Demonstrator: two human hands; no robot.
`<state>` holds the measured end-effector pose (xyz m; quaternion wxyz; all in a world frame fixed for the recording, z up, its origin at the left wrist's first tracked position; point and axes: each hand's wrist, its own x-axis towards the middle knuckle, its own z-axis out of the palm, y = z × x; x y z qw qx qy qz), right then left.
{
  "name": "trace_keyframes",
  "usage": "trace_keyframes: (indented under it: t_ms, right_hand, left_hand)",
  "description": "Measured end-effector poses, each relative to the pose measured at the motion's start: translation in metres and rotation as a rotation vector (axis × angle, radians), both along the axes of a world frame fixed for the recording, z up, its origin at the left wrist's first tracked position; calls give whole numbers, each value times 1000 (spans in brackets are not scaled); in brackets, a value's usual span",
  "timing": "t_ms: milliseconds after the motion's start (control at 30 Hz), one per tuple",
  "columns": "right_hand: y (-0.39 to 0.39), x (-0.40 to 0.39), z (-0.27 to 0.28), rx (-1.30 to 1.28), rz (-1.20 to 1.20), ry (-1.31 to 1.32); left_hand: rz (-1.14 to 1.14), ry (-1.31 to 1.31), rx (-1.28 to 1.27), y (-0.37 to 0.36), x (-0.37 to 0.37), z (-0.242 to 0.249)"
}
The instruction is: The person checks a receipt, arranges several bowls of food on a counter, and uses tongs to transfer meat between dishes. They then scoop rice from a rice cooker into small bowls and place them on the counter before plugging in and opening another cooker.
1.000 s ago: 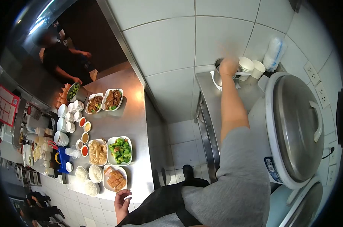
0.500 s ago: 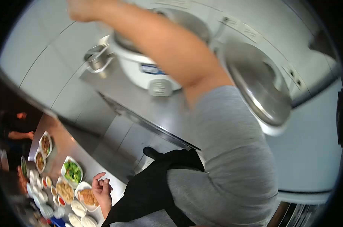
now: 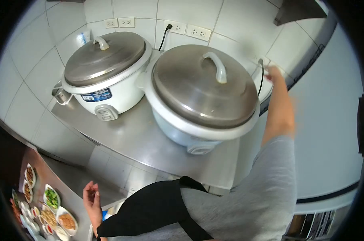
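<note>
The right hand (image 3: 273, 74) was held out at the end of a nearly straight arm, raised past the rim of the nearer rice cooker (image 3: 198, 100) toward the tiled wall (image 3: 234, 28), close to a black cable (image 3: 262, 78) hanging there. It was blurred, so whether its fingers were spread or closed could not be told, nor whether the wall or cable was touched. The grey sleeve (image 3: 266, 180) was seen bunched at the elbow. The left hand (image 3: 92, 197) was held low beside the black apron (image 3: 150, 209), fingers loosely curled and empty, above the edge of a steel counter (image 3: 75, 201) set with dishes of food (image 3: 51, 199). 2 lidded cookers were seen on the steel shelf (image 3: 150, 140); the farther cooker (image 3: 103, 76) stood just beside the nearer.
</note>
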<state>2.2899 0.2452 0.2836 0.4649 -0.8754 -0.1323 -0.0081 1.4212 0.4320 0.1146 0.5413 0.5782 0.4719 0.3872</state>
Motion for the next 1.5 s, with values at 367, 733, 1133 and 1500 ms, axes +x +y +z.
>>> trace_keyframes:
  t_ms: [367, 733, 1133, 1500]
  right_hand:
    - [-16, -88, 18, -292, 453, -60]
    - [262, -145, 73, -256, 865, -416]
    - [310, -399, 121, -712, 1362, -475]
    - [598, -389, 5, -429, 1036, -865]
  left_hand:
    - [-49, 114, 12, -62, 99, 4]
    - [-38, 211, 36, -89, 83, 12]
    - [244, 189, -57, -110, -23, 4]
    - [500, 246, -98, -115, -135, -7]
